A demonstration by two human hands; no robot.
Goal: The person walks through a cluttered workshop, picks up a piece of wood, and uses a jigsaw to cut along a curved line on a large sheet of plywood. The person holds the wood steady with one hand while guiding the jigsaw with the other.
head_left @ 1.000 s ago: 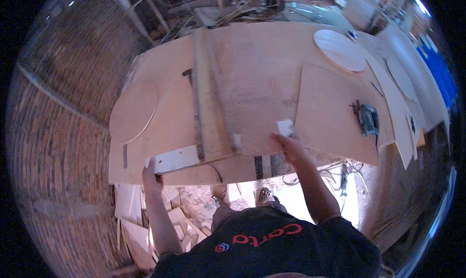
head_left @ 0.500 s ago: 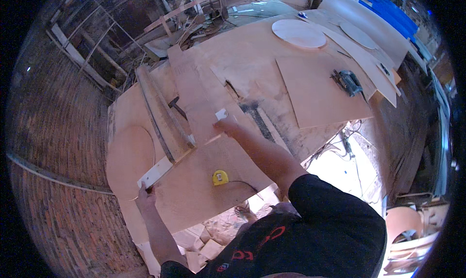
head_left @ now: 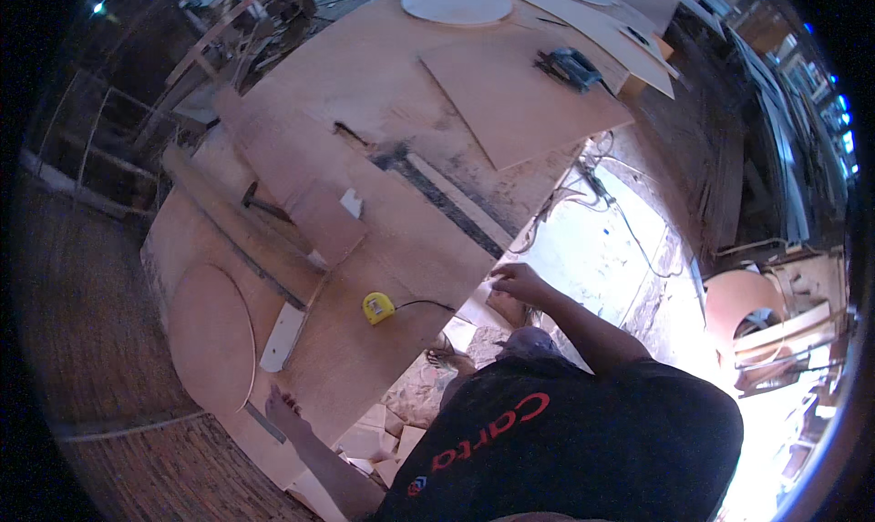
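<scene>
My left hand [head_left: 284, 405], fingers loosely apart and holding nothing, is just below a white strip [head_left: 281, 338] with holes and near a round panel [head_left: 205, 340]. My right hand [head_left: 512, 283] is at the workbench's near edge [head_left: 538, 214], fingers loosely extended and empty. The strip lies across the lower end of long wooden boards [head_left: 228, 221]. A reddish plank [head_left: 328, 221] lies beside them, with a small white piece [head_left: 351, 203] and a dark hammer-like tool [head_left: 262, 203]. A yellow tape measure [head_left: 376, 308] lies between my hands on the bench.
A jigsaw [head_left: 570, 66] sits on a square panel [head_left: 519, 117]. A pale disc [head_left: 456, 3] lies at the far side. Cables [head_left: 611, 203] hang beside the bench. Brick wall [head_left: 109, 358] is at left; leaning sheets [head_left: 775, 158] and offcuts [head_left: 747, 312] are at right.
Both hands have let go of the white strip and boards and moved down toward me, the right one to the bench edge. The view has turned, shifting the bench leftward.
</scene>
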